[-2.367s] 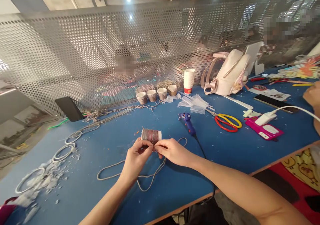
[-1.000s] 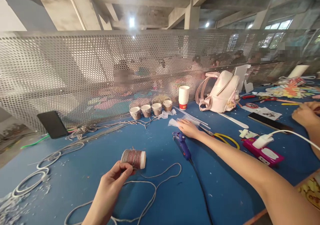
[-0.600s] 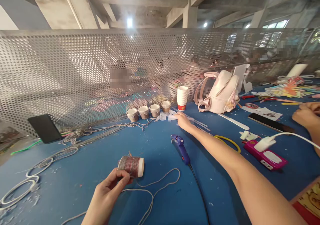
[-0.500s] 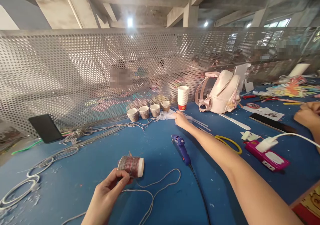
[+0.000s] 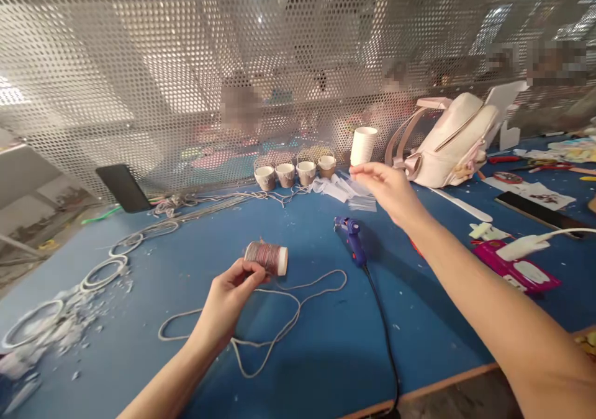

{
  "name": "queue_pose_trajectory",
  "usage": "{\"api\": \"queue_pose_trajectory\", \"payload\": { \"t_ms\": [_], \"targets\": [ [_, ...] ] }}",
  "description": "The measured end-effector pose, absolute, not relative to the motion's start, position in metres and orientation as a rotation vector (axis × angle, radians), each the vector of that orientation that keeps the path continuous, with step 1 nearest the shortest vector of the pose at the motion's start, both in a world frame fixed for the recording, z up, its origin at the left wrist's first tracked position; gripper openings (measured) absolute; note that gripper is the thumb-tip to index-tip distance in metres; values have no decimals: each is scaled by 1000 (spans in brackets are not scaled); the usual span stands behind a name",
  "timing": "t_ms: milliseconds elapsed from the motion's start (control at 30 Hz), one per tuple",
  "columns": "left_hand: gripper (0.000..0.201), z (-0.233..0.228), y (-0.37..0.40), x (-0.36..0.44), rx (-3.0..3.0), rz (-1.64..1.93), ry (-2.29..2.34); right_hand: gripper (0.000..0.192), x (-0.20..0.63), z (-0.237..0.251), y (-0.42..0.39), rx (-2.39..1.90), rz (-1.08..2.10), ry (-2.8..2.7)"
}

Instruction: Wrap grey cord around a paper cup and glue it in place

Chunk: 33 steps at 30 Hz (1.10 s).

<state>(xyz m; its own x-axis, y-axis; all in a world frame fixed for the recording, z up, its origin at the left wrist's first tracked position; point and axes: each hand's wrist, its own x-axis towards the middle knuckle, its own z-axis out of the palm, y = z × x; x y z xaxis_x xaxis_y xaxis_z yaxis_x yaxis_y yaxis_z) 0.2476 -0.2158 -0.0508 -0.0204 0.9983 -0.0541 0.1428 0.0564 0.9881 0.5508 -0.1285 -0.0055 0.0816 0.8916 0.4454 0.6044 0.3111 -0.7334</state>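
My left hand (image 5: pixel 230 298) pinches the near end of a spool of reddish-brown thread (image 5: pixel 267 257), which rests just above the blue table (image 5: pixel 186 245). A loose grey cord (image 5: pixel 279 307) loops on the table under that hand. My right hand (image 5: pixel 388 186) is raised over the table to the right of a pile of clear plastic strips (image 5: pixel 344 189), thumb and forefinger pinched together. Motion blur hides whether a strip is between them. A blue glue gun (image 5: pixel 351 245) lies below that hand, its black cable running to the near edge.
Small paper cups (image 5: pixel 295 172) and a stack of white cups (image 5: pixel 363 146) stand by the perforated metal screen (image 5: pixel 186 65). A pale backpack (image 5: pixel 456 139), a pink phone (image 5: pixel 516 270) with a white charger, a leaning black phone (image 5: pixel 121 187) and wire rings (image 5: pixel 102 273) also occupy the table.
My right hand let go of the spool, reached to the clear strips by the cups, then lifted back to the right with fingers pinched. My left hand kept the spool. The view tilted down.
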Motion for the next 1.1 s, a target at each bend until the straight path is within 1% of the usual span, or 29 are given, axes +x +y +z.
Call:
{"api": "queue_pose_trajectory", "payload": {
  "t_ms": [100, 167, 233, 300, 433, 567, 667, 700, 767, 800, 867, 933, 1000, 1067, 1100],
  "targets": [
    [22, -53, -221, 249, 1243, 1096, 1288, 19, 511, -8, -185, -1104, 649, -1678],
    [20, -54, -225, 250, 1231, 1100, 1251, 17, 483, -20, -214, -1002, 710, -1797],
    [20, -54, -228, 252, 1221, 1112, 1238, 20, 459, -35, -231, -946, 719, -1859],
    [21, -52, -231, 253, 1216, 1116, 1247, 24, 444, -50, -237, -906, 632, -1914],
    [22, -53, -233, 254, 1245, 1095, 1266, 24, 439, -63, -234, -841, 254, -1920],
    [22, -56, -230, 248, 1306, 1091, 1268, 23, 472, -57, -221, -861, 20, -1766],
    [22, -57, -226, 243, 1338, 1114, 1304, 26, 513, -52, -205, -1116, -93, -1476],
    [23, -57, -225, 242, 1341, 1124, 1317, 32, 527, -51, -200, -1260, -32, -1394],
    [22, -55, -223, 241, 1336, 1136, 1335, 40, 550, -53, -189, -1532, 238, -1354],
    [22, -54, -223, 241, 1331, 1143, 1343, 40, 558, -54, -186, -1598, 366, -1391],
    [22, -52, -222, 241, 1318, 1153, 1365, 32, 564, -58, -182, -1635, 594, -1521],
    [21, -51, -222, 242, 1301, 1162, 1371, 26, 560, -62, -181, -1661, 749, -1631],
    [22, -51, -221, 243, 1273, 1170, 1357, 30, 549, -65, -181, -1737, 835, -1668],
    [23, -52, -221, 243, 1235, 1178, 1338, 33, 539, -69, -180, -1814, 836, -1654],
    [24, -53, -220, 243, 1214, 1181, 1328, 31, 534, -71, -179, -1833, 816, -1640]
  ]
}}
